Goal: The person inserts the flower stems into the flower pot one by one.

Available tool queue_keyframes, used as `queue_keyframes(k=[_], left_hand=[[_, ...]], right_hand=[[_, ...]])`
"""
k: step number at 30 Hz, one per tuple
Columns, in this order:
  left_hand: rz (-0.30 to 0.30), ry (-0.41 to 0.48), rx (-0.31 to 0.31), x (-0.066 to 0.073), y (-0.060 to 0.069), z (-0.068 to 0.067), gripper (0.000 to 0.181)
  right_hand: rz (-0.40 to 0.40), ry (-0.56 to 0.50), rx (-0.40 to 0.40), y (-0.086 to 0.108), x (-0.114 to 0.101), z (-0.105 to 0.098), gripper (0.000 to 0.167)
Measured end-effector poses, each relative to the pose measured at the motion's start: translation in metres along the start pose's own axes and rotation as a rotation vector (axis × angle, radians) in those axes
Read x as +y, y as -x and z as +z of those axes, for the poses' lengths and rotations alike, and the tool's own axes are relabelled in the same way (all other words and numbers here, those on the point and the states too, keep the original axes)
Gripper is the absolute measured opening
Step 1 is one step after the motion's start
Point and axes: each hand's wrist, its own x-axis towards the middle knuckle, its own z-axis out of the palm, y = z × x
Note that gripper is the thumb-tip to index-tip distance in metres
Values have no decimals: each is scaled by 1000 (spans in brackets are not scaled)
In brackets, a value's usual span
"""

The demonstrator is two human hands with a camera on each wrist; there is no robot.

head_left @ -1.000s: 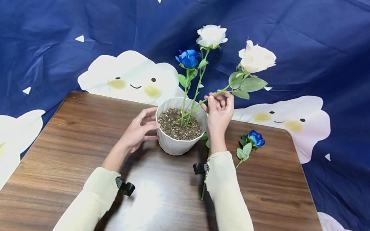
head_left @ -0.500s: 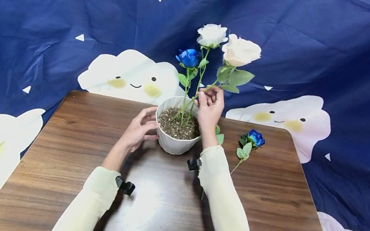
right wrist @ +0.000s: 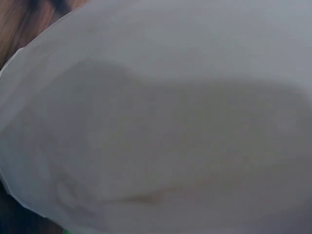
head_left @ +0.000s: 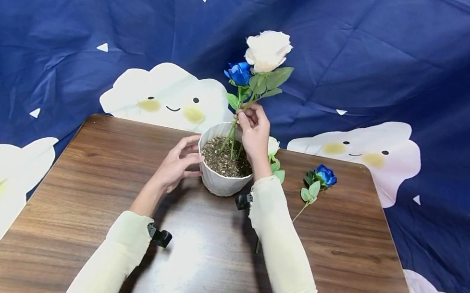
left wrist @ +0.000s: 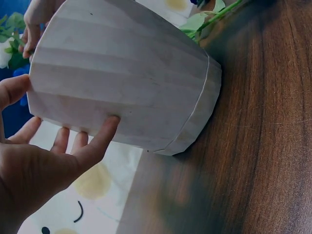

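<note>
A white flowerpot (head_left: 223,187) holding dark soil (head_left: 220,165) stands on the table. My left hand (head_left: 175,164) touches its left side with spread fingertips, seen closer in the left wrist view, where the hand (left wrist: 44,170) lies along the pot wall (left wrist: 126,73). Above the rim, my right hand (head_left: 257,137) pinches the green stem of a large white rose (head_left: 267,51). A blue rose (head_left: 239,73) stands in the soil beside it. The second planted white rose's bloom is hidden behind the held one. Only pale pot wall (right wrist: 161,122) fills most of the right wrist view.
On the wooden table (head_left: 93,207), another blue rose (head_left: 325,175) lies right of my right arm. A white rose (head_left: 273,146) lies partly hidden under that forearm. Behind the table hangs a blue cloth (head_left: 103,6) printed with clouds.
My right hand has moved left over the pot, bringing the white rose from a rightward tilt to nearly upright, in front of the other white bloom. The left hand has stayed put.
</note>
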Motion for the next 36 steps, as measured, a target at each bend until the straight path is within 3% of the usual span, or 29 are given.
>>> queue_keyframes(k=[5,19,36], left_hand=[[0,-3,-1,0,0,0,66],[0,-6,1,-1,-1,1,64],[2,-10,6,0,0,0,64]], right_hand=[[30,23,-65,-4,1,6,23],[-32,170,-161,-8,7,15,17],[-44,238,-139,-13,18,23,10]])
